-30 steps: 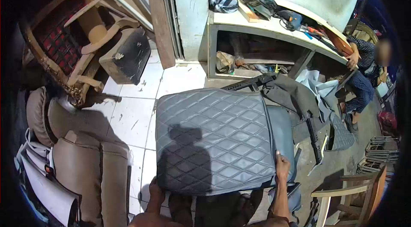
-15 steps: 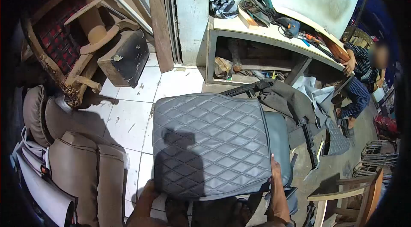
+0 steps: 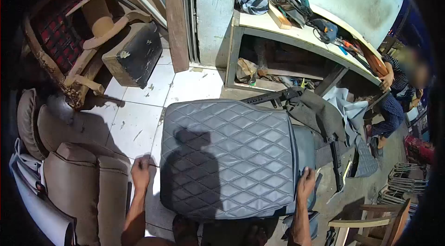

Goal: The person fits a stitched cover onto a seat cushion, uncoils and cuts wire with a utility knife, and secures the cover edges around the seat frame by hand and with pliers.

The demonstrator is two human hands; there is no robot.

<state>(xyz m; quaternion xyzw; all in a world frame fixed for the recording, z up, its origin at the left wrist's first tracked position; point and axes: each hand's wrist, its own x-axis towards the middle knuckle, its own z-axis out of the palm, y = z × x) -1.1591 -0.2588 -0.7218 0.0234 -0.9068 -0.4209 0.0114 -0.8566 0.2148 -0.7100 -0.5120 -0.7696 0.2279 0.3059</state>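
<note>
A grey padded panel [image 3: 232,153] with diamond stitching lies in the middle of the view, over a smooth grey-green cushion [image 3: 304,146] that shows at its right. My right hand [image 3: 305,185] is at the panel's lower right edge, its fingers bent against the side; whether it grips is unclear. My left hand [image 3: 141,172] is off the panel, to its left above the white floor tiles, with the fingers curled together; anything in them is too small to tell. My shadow falls across the panel's left half.
Brown cushions [image 3: 72,190] stand at the left, below a wooden chair frame [image 3: 51,72]. A bench [image 3: 296,37] with tools is at the back. A person [image 3: 394,88] crouches at the right. A wooden frame [image 3: 361,223] stands lower right.
My left hand has left the panel's lower left corner and moved up and to the left. My right hand stays at the right edge. The view has shifted slightly.
</note>
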